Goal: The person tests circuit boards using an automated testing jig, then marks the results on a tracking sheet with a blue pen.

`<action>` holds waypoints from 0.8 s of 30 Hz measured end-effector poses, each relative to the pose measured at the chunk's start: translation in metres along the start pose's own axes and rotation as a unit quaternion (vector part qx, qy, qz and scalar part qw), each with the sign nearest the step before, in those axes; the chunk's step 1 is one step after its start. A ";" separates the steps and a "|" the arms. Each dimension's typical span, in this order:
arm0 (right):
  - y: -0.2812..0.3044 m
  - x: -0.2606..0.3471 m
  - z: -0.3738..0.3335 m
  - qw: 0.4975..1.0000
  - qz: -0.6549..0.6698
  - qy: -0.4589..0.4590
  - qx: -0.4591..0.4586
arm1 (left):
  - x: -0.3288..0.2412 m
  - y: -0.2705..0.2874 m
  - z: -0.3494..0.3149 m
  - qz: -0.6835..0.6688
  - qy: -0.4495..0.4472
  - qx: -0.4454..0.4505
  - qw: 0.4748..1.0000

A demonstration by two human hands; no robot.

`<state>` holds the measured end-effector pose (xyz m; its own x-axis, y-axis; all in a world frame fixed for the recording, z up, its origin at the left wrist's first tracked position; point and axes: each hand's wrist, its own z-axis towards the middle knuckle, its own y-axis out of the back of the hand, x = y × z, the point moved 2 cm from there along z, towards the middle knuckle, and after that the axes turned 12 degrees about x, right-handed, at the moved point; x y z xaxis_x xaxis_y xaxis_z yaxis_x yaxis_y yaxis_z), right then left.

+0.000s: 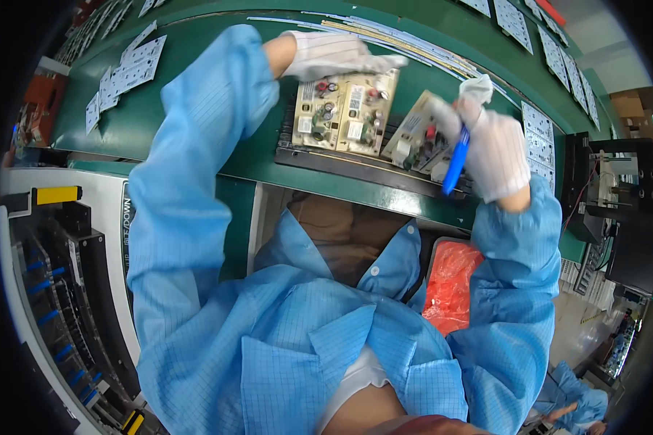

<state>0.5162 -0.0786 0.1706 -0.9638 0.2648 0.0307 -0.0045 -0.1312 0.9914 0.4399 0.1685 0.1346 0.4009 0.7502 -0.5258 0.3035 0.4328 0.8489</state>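
My left hand (pixel 334 54), in a white striped glove, grips the far edge of a tan circuit board panel (pixel 345 116). That panel carries coils, capacitors and white blocks, and leans on a black slotted rack (pixel 326 159). My right hand (pixel 495 148), gloved too, is closed on a slim blue pen-like tool (pixel 456 163) pointing down toward me. Its blurred fingers overlap the far right part of a second tan circuit board (pixel 413 134), tilted on the rack; whether they touch it I cannot tell. My left thumb is hidden.
Long thin strips (pixel 384 36) lie along the back of the green bench (pixel 254 156). White board panels (pixel 134 69) sit at far left, more (pixel 538 134) at right. A red plastic-lined tray (pixel 453 283) is below the bench edge. Black equipment (pixel 595 188) stands right; a slotted rack (pixel 58 290) left.
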 end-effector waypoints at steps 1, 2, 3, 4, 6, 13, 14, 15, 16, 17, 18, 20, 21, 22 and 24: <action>-0.005 -0.014 0.007 0.999 0.036 -0.037 -0.001 | 0.011 -0.006 -0.002 0.025 -0.102 -0.034 0.994; -0.010 -0.028 0.009 0.994 0.059 -0.088 -0.005 | 0.031 -0.010 -0.011 0.014 -0.022 -0.006 1.000; -0.015 -0.039 0.004 0.985 0.121 -0.115 -0.048 | 0.048 -0.011 -0.022 -0.066 0.036 -0.028 0.997; -0.020 -0.053 -0.005 0.945 0.231 -0.234 0.006 | 0.067 -0.005 -0.046 -0.207 0.190 0.015 0.960; -0.019 -0.065 -0.019 0.942 0.257 -0.183 -0.117 | 0.083 0.020 -0.080 -0.263 0.134 -0.116 0.948; 0.045 -0.056 -0.045 0.911 0.304 -0.239 -0.144 | 0.146 0.163 -0.108 0.225 0.500 -0.154 0.822; 0.054 -0.048 -0.041 0.914 0.288 -0.234 -0.163 | 0.163 0.166 -0.104 0.294 0.514 -0.160 0.790; 0.058 -0.041 -0.035 0.887 0.358 -0.247 -0.152 | 0.180 0.160 -0.109 0.327 0.491 -0.157 0.792; 0.061 -0.035 -0.025 0.867 0.426 -0.209 -0.153 | 0.202 0.157 -0.113 0.294 0.516 -0.120 0.796; 0.060 -0.031 -0.013 0.837 0.472 -0.226 -0.159 | 0.221 0.143 -0.118 0.289 0.508 -0.123 0.802; 0.065 -0.028 0.002 0.897 0.392 -0.167 -0.121 | 0.239 0.129 -0.123 0.322 0.487 -0.070 0.809; 0.070 -0.024 0.043 0.992 0.090 0.020 -0.088 | 0.267 0.109 -0.134 0.230 0.494 -0.154 0.824; 0.067 -0.027 0.071 0.996 -0.003 0.039 -0.081 | 0.272 0.104 -0.140 0.267 0.477 -0.211 0.810; 0.063 -0.031 0.100 0.996 -0.047 0.040 -0.061 | 0.274 0.101 -0.144 0.294 0.451 -0.253 0.804; 0.038 -0.048 0.175 0.955 0.262 -0.139 -0.001 | 0.271 0.097 -0.146 0.275 0.445 -0.287 0.803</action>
<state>0.6088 0.0709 0.2293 -0.7264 0.4057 0.5548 0.4571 -0.3176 0.8308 0.4515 0.4868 0.0822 -0.5150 0.8566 -0.0319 -0.2579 -0.1193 0.9588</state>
